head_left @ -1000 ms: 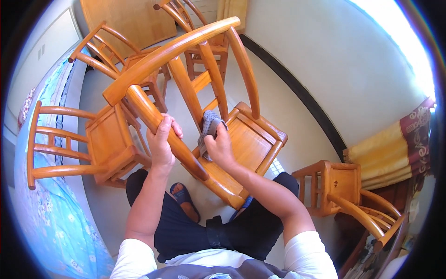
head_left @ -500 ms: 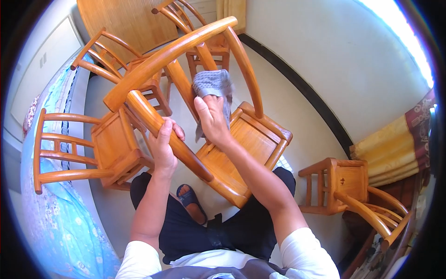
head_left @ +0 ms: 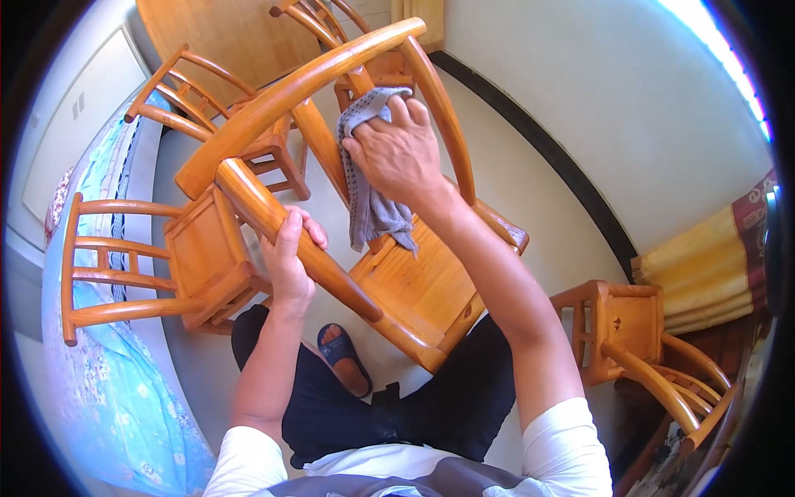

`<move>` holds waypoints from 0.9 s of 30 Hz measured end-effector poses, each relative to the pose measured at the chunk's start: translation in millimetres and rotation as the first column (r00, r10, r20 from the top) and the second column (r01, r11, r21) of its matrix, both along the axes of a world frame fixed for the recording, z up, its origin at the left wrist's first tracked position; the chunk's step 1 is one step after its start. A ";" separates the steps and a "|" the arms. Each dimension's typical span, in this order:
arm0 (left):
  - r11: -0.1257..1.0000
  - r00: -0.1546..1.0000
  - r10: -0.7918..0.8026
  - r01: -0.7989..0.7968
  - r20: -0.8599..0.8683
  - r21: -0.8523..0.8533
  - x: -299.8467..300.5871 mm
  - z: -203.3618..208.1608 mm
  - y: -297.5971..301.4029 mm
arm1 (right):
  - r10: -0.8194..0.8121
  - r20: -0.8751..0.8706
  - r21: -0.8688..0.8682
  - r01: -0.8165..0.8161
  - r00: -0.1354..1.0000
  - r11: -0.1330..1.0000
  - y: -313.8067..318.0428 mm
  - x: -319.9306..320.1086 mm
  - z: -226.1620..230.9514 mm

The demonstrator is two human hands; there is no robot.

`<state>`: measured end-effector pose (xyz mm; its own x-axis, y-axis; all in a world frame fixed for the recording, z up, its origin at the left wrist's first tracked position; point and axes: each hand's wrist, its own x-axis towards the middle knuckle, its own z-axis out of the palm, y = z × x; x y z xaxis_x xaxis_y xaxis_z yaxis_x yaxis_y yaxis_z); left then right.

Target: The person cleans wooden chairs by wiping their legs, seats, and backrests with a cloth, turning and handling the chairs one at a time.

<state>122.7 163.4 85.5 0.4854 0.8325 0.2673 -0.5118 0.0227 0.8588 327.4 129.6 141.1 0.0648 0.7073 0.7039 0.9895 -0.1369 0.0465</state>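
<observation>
A varnished wooden chair [head_left: 422, 273] stands tilted in front of me, its seat toward my knees and its curved top rail [head_left: 306, 99] up and away. My left hand [head_left: 291, 257] is wrapped round the thick side post of the chair back, thumb on top. With my right hand [head_left: 397, 153] I press a grey patterned cloth [head_left: 377, 217] against a slat of the backrest, fingers bent over its upper edge. The rest of the cloth hangs down over the slat toward the seat. The slat under the cloth is mostly hidden.
More wooden chairs stand around: one at left [head_left: 211, 257], one behind it [head_left: 269, 153], one at the far side [head_left: 389, 70], one at right [head_left: 625, 327]. A round wooden table [head_left: 224, 41] is at the back. Blue bedding [head_left: 124, 389] lies left; a yellow curtain [head_left: 687, 273] hangs right.
My right hand has turned palm down and moved up and to the right with the cloth, which now hangs longer over the slat. My left hand keeps its grip on the post.
</observation>
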 end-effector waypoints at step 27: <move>0.998 1.000 0.014 -0.013 -0.008 0.062 4.3 -2.4 0.2 | 0.415 -0.846 0.463 -0.074 -0.335 0.883 -9.5 -28.8 -68.5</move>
